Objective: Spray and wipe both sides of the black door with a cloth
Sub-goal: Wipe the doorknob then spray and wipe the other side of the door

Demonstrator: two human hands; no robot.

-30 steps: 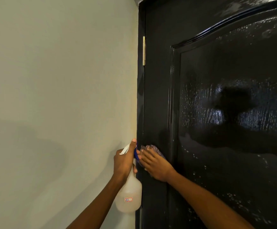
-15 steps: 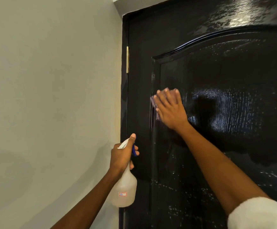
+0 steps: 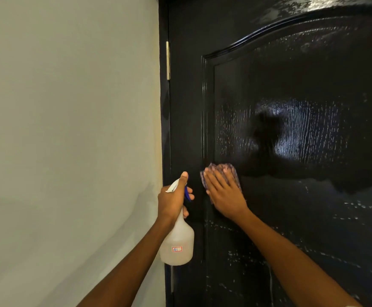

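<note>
The glossy black door fills the right side, wet with droplets and streaks. My right hand lies flat with straight fingers on a purple patterned cloth, pressing it against the door beside the raised panel edge. Most of the cloth is hidden under the hand. My left hand grips the neck of a translucent spray bottle with a white head and blue trigger, held upright just left of the door's hinge edge, thumb on top.
A plain pale wall takes up the left half. A brass hinge sits on the door's left edge, above the hands. The door frame runs down between wall and door.
My right hand with the cloth rose up the door's left side, then came back down to beside the bottle. My left hand kept the bottle in about the same place.
</note>
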